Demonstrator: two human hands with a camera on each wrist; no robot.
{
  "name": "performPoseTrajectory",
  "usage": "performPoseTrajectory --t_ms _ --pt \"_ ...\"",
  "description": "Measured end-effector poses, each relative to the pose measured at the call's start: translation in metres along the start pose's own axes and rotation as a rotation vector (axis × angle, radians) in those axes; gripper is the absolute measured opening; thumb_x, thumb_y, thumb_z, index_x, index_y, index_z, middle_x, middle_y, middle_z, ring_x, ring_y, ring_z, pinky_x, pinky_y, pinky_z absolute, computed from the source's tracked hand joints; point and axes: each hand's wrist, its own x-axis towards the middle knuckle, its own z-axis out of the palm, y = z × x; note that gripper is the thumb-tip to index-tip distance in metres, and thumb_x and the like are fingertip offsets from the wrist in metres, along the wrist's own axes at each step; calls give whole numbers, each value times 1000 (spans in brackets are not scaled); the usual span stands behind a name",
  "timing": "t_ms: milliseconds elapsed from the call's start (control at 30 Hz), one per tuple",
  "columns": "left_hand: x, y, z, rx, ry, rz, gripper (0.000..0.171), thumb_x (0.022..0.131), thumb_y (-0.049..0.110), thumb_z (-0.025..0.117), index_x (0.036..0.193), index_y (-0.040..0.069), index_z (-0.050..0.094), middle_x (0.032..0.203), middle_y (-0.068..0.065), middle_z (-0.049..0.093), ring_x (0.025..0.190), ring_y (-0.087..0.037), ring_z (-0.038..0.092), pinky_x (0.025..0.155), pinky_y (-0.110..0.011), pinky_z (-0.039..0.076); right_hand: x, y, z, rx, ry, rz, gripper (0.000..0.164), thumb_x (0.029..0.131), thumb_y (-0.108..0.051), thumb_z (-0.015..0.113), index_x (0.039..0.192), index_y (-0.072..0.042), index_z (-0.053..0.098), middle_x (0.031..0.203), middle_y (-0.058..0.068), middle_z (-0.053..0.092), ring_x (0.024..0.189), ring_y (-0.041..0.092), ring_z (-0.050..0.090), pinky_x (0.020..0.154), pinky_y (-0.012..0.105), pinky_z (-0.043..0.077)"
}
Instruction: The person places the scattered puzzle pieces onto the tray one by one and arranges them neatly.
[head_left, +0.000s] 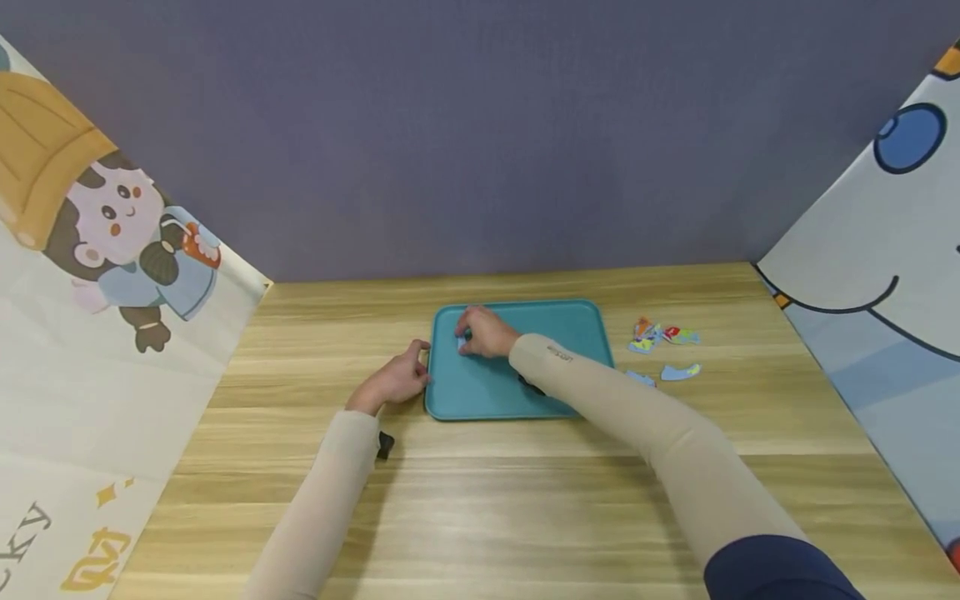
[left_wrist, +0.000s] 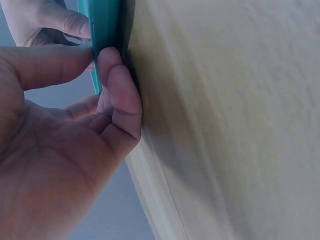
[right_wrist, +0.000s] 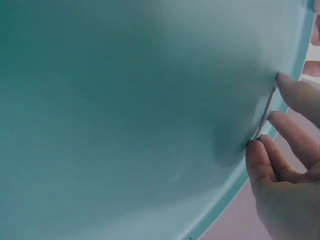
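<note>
A blue-green rectangular tray (head_left: pixel 495 392) lies on the wooden table. My left hand (head_left: pixel 396 379) holds the tray's left edge; in the left wrist view its thumb lies against the tray rim (left_wrist: pixel 106 25), with the curled fingers at the outer side. Over the left part of the tray, my right hand (head_left: pixel 489 333) pinches a small, thin light-blue puzzle piece (head_left: pixel 461 342). Seen from the right wrist, this piece (right_wrist: pixel 266 112) is edge-on between thumb and fingertips, close over the tray surface near the rim. Its printed face is mostly hidden.
Right of the tray, several colourful puzzle pieces (head_left: pixel 645 335) lie in a loose group. A curved blue piece (head_left: pixel 681 372) is nearer me, and another blue piece (head_left: pixel 640 378) sits by the tray's right edge. A grey-purple panel (head_left: pixel 510 150) stands behind the table (head_left: pixel 480 508).
</note>
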Motion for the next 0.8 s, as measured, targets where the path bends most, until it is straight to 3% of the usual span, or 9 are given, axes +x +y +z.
performPoseTrajectory --t_ms 333,600,800 --pt "3 -7 1 -8 14 9 61 91 8 58 143 2 26 100 -17 62 90 -26 60 80 -42 47 -17 9 -9 25 21 -20 39 82 -21 75 118 -7 67 129 9 55 123 26 45 102 37 33" --pt "1 -8 2 -10 15 12 67 89 7 59 145 3 23 100 -18 62 88 -25 59 80 -41 47 -36 23 -24 81 92 -24 36 82 -18 75 115 -4 68 129 11 54 122 27 46 99 39 37" --pt "1 -6 2 20 7 27 67 91 7 57 148 6 22 103 -18 61 91 -26 58 79 -42 47 -51 35 -36 125 98 8 36 82 -18 75 115 -3 68 129 12 54 119 27 49 95 39 41"
